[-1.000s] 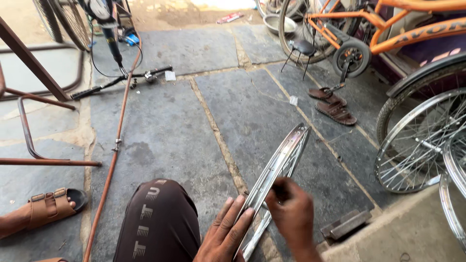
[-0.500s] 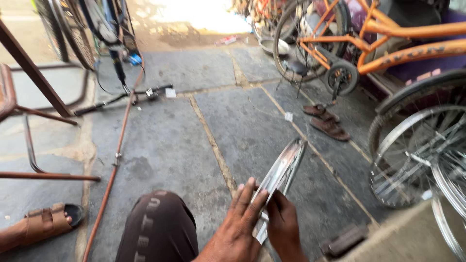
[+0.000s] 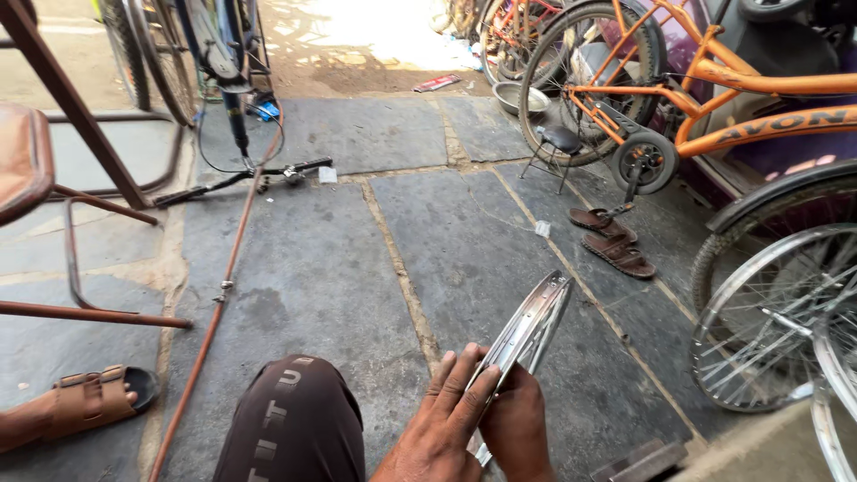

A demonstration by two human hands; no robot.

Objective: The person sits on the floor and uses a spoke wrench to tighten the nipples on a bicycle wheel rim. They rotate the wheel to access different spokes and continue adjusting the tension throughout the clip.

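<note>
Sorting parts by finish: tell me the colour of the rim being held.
Shiny silver metal rim, head view.

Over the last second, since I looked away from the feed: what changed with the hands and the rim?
The shiny curved metal wheel rim looks foreshortened now, with less of its length showing. The left hand slid up so its fingers spread flat across the rim's near end; the right hand closed in behind the rim, against the left. Both hands stay on the rim throughout. The brown sandals on the stone floor lie unmoved.
</note>
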